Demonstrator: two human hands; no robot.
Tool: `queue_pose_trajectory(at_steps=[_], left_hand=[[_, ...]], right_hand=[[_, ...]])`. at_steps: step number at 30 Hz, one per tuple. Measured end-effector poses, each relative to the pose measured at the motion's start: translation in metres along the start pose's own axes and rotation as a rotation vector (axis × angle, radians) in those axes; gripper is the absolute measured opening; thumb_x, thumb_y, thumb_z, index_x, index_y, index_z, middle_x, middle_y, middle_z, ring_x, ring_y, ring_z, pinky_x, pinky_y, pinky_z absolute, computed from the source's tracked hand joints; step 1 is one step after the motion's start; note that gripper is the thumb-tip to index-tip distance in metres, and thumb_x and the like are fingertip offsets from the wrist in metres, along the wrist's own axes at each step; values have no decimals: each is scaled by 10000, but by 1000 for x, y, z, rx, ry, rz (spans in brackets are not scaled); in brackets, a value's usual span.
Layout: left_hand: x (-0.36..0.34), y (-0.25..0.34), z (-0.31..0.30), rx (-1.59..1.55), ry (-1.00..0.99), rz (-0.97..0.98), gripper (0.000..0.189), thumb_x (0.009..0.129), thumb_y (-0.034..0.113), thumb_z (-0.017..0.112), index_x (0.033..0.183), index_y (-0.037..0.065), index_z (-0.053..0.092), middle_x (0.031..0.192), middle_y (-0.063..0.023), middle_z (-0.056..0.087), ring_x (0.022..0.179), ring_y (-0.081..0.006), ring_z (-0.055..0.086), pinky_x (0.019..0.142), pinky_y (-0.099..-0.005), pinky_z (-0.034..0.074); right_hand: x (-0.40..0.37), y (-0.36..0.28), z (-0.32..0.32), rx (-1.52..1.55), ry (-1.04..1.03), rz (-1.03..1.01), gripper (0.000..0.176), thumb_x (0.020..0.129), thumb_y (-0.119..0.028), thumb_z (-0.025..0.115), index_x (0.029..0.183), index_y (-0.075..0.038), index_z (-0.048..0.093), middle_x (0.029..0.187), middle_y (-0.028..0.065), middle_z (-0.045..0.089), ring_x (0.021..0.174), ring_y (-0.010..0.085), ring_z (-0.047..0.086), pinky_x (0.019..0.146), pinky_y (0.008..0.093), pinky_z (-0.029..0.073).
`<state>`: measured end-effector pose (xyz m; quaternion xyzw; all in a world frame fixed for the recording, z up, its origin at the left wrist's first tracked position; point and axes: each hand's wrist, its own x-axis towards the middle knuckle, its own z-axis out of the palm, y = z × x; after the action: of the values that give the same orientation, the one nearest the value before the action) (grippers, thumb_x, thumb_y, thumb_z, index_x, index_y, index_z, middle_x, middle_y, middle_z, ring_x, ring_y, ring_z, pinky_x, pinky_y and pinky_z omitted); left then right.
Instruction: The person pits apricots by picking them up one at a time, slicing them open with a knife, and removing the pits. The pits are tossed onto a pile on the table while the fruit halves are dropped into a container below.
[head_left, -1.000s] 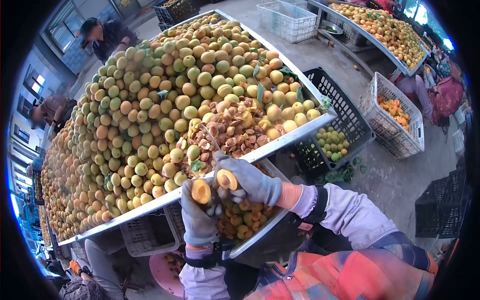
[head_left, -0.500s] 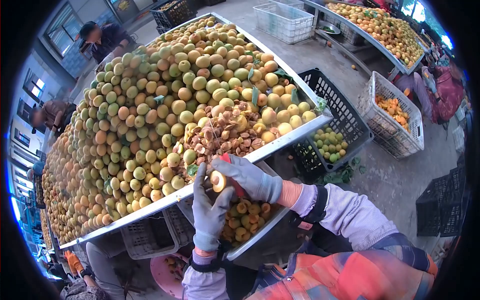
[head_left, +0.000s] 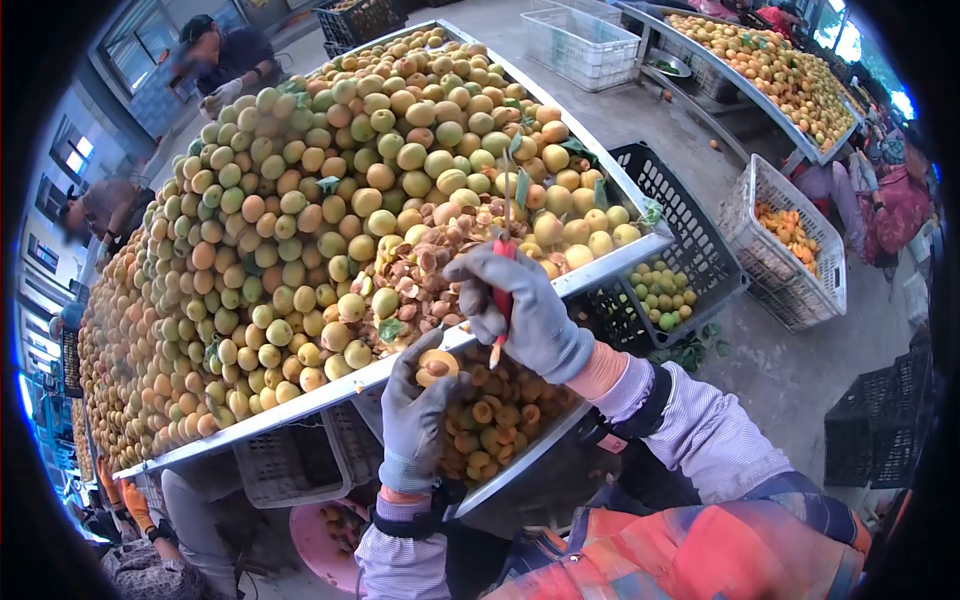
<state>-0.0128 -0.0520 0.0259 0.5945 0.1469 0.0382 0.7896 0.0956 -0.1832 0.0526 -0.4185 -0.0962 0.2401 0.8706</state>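
My left hand (head_left: 413, 415), in a grey glove, pinches a cut apricot (head_left: 437, 368) between thumb and fingers. The cut face is turned up and the brown stone sits in its middle. Just above and to the right, my gloved right hand (head_left: 530, 312) is closed around a red-handled knife (head_left: 505, 262). Its thin metal blade points up and away, over the fruit. Beyond my hands lies a heap of loose stones (head_left: 440, 270) at the table's edge. Below them, a container of halved apricots (head_left: 490, 425) is partly hidden by my hands.
Whole apricots (head_left: 330, 200) cover the metal-edged table (head_left: 250, 413). A black crate (head_left: 690, 240) with green fruit stands at its right corner, beside a white crate (head_left: 790, 250) of apricot pieces. A pink basin (head_left: 325, 545) sits below. Other people work around the tables.
My right hand has moved up and right, away from the apricot, and the knife now points upward. My left hand keeps the apricot, its cut face more fully in view.
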Motion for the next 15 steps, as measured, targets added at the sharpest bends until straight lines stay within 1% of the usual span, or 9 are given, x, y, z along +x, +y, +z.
queue_pose_trajectory(at_steps=[1, 2, 4, 5, 6, 8, 10, 13, 15], left_hand=[[-1, -2, 3, -3, -8, -11, 444, 830, -1, 527, 1259, -6, 414, 1005, -82, 555, 824, -140, 604, 768, -237, 514], [-2, -4, 6, -13, -38, -24, 430, 823, 2, 536, 1238, -12, 424, 1003, -81, 556, 826, -143, 603, 766, -241, 512], [-3, -6, 10, -31, -98, -45, 402, 809, 7, 555, 1195, -26, 446, 1001, -80, 558, 829, -151, 601, 761, -249, 507], [-3, -7, 9, -68, -128, -102, 436, 779, -34, 588, 1199, -37, 471, 1074, -84, 565, 914, -137, 574, 820, -267, 494], [-4, -6, 12, -68, -133, -108, 436, 779, -34, 588, 1199, -37, 471, 1074, -84, 565, 914, -137, 574, 820, -267, 494], [-8, -1, 19, -90, -185, -175, 444, 764, -39, 594, 1192, -38, 475, 1055, -73, 577, 916, -138, 577, 813, -264, 492], [-9, 0, 22, -41, -187, -219, 461, 741, -39, 608, 1185, -33, 485, 1031, -63, 587, 916, -126, 573, 813, -252, 484], [-9, 0, 22, 71, -191, -161, 347, 788, 9, 556, 1128, -34, 502, 1005, -77, 602, 866, -140, 601, 790, -259, 485], [-9, 3, 22, 48, -199, -228, 364, 713, -30, 627, 1071, -15, 561, 982, -38, 610, 886, -93, 566, 800, -229, 469]], right_hand=[[0, -3, 1, 26, -6, 19, 364, 935, -342, 420, 912, -21, 590, 603, -1, 484, 382, 46, 333, 383, 190, 301], [-2, -8, 2, 141, -45, 13, 307, 897, -309, 520, 821, -28, 616, 567, 19, 530, 361, 67, 401, 353, 193, 333], [-6, -9, 4, 98, -62, -18, 335, 891, -344, 528, 813, -30, 614, 552, 15, 518, 366, 69, 420, 351, 192, 332], [-6, -5, 3, 59, -63, -71, 362, 887, -368, 533, 797, -26, 610, 543, 18, 512, 371, 69, 436, 349, 188, 336], [-7, -2, 6, -122, 18, -145, 383, 884, -385, 542, 778, -22, 606, 515, 21, 503, 358, 72, 424, 341, 192, 334], [-6, -2, 4, 45, -72, -95, 394, 876, -386, 566, 726, -23, 600, 486, 21, 491, 340, 71, 405, 325, 197, 320], [-7, -5, 6, 15, -51, -33, 390, 872, -377, 578, 702, -26, 595, 484, 18, 492, 336, 67, 401, 317, 198, 312], [-10, -10, 10, -38, -61, 57, 384, 861, -360, 602, 663, -32, 584, 486, 12, 499, 334, 59, 399, 305, 199, 300], [-10, -10, 9, -61, -148, 108, 364, 848, -333, 625, 638, -39, 573, 506, 7, 524, 335, 52, 411, 298, 198, 294]])
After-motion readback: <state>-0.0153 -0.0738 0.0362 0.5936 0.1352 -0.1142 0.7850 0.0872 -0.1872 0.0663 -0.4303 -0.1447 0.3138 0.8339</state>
